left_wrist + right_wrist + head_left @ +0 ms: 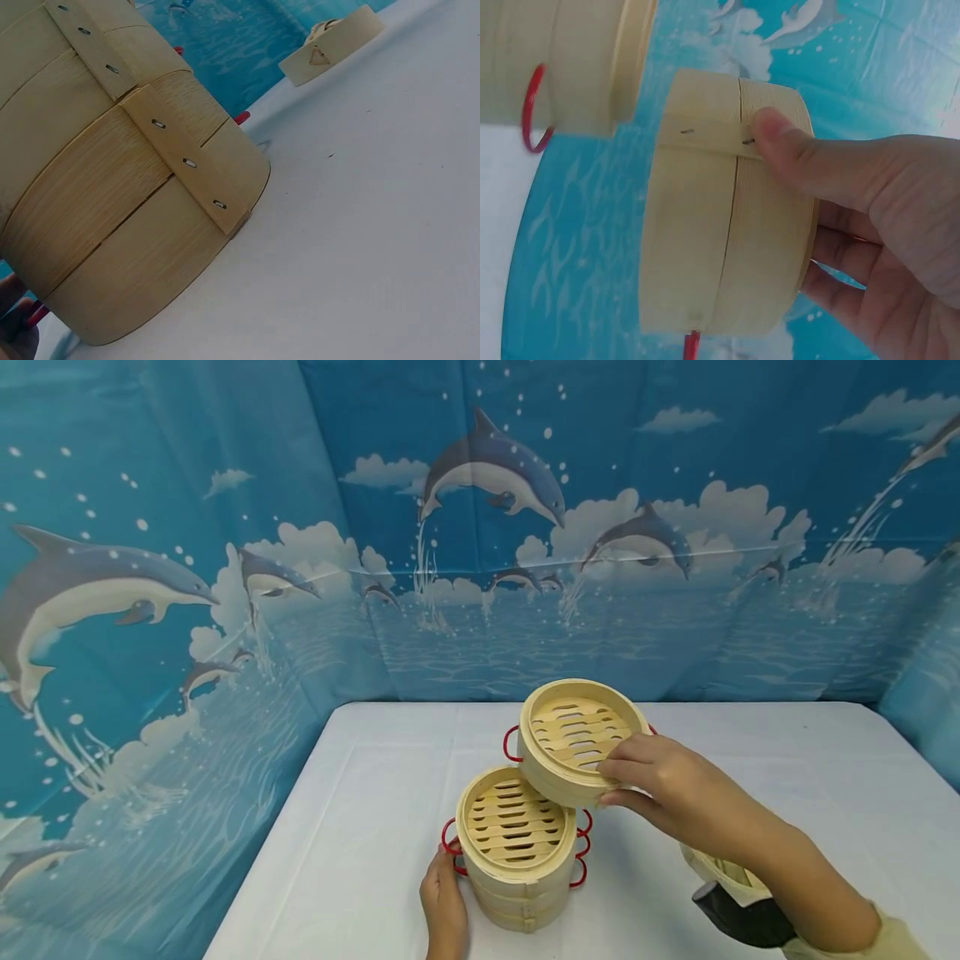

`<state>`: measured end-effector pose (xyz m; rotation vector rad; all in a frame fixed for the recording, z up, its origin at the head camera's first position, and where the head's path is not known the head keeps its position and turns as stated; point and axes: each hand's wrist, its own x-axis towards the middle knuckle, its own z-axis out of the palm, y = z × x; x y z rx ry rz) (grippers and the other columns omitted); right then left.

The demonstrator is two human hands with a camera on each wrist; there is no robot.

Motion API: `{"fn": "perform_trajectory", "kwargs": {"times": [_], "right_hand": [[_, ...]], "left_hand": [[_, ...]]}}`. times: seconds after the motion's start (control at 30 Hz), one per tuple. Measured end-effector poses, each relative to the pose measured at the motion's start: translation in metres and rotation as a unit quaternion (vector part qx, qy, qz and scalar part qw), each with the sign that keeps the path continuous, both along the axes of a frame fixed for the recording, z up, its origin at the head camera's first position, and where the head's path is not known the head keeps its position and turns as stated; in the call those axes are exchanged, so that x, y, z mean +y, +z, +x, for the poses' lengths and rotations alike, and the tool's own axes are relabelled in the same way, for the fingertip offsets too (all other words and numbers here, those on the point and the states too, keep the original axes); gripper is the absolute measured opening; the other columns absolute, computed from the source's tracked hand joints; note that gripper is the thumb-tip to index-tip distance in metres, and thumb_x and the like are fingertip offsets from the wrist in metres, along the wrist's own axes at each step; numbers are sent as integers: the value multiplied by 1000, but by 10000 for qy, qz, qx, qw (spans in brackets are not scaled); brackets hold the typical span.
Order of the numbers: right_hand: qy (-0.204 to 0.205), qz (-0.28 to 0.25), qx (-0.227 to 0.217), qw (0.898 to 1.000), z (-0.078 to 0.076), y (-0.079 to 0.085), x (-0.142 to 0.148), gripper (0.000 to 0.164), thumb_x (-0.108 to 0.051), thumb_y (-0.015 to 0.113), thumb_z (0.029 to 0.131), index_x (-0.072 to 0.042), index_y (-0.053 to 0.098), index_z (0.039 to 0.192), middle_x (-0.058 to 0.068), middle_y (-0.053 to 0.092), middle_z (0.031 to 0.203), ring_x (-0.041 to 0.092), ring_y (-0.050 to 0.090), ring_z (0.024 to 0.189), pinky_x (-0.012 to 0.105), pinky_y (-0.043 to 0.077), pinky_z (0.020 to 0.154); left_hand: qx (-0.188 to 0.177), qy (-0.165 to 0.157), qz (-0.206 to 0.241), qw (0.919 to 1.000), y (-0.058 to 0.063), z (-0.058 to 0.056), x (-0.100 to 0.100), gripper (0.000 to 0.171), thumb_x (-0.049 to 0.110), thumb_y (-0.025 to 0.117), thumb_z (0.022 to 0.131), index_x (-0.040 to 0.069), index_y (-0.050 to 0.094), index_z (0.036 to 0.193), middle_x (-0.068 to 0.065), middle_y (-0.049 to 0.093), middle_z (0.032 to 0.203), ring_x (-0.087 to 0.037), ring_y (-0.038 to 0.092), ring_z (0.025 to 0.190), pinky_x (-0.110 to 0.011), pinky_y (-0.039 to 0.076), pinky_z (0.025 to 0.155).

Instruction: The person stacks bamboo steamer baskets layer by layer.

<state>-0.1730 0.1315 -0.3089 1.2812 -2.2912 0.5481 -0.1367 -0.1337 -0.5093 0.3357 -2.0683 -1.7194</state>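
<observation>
A stack of bamboo steamer baskets [517, 893] with red handles stands on the white table, its slatted top tier facing up. At its left side my left hand [444, 902] holds it by a red handle [37, 313], the fingers on both sides of the handle. My right hand [660, 785] grips the near right rim of another bamboo steamer basket [543, 772], thumb outside and fingers inside. That basket is raised and tilted, overlapping the stack's back right edge in the head view. In the right wrist view the thumb [787, 146] presses on its wall.
A round bamboo piece with a woven top [723, 864] lies on the white table [360, 827] at the right, partly hidden by my right forearm. A black wrist camera [742, 914] sits at that forearm. Behind the table hangs a blue dolphin curtain [465, 652].
</observation>
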Motion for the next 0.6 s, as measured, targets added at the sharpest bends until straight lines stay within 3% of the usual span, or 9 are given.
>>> {"fn": "perform_trajectory", "kwargs": {"times": [0.03, 0.2, 0.4, 0.6], "right_hand": [[89, -11, 0, 10000, 2, 1, -3, 30, -42, 53, 88, -14, 65, 90, -11, 57, 90, 6, 53, 81, 28, 49, 67], [412, 27, -85, 9991, 11, 1, -13, 19, -20, 74, 76, -13, 66, 92, -10, 57, 92, 6, 53, 84, 29, 50, 71], [794, -25, -9, 9968, 16, -5, -20, 16, -21, 71, 80, -12, 65, 91, -9, 55, 91, 5, 51, 82, 17, 43, 71], [952, -78, -44, 9954, 18, -10, -27, 15, -19, 71, 80, -12, 65, 91, -9, 55, 91, 5, 51, 82, 15, 42, 72]], "left_hand": [[-13, 8, 25, 10000, 1, 0, 0, 35, 14, 33, 101, -3, 64, 104, -9, 64, 106, -23, 53, 110, -28, 42, 93], [-93, 150, 107, 9998, 1, 0, 2, 35, 12, 34, 100, -6, 63, 105, -15, 62, 110, -28, 51, 113, -40, 40, 96], [-88, 213, 49, 9997, 0, 0, 2, 32, 8, 35, 99, -6, 64, 103, -13, 64, 106, -26, 53, 109, -32, 42, 94], [-52, 167, 60, 9998, 0, -1, 2, 34, 10, 34, 100, -6, 63, 104, -12, 64, 106, -26, 54, 109, -28, 43, 92]]}}
